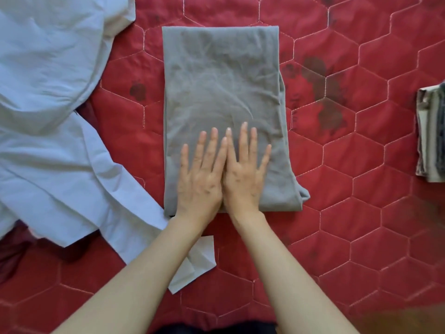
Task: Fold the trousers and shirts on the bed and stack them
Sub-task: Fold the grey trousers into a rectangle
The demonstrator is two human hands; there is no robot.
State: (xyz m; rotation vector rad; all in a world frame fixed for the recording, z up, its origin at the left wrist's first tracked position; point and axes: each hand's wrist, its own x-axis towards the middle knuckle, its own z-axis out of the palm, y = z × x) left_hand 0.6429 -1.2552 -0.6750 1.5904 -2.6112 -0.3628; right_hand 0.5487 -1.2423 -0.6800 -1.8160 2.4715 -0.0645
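Both hands lie flat, fingers straight and spread, side by side on the near half of the folded grey garment [221, 92]: left hand [201, 174], right hand [245, 169], forefingers touching. Garment lies as a long rectangle mid-bed on the red quilt [361, 165]. Unfolded pale blue shirt [48, 116] lies left. Folded pile [431, 133] at right edge.

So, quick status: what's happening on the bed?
Left hand, right hand flat, pressing grey folded garment. White shirt unfolded alongside. Folded stack at right edge. Nothing blocking.
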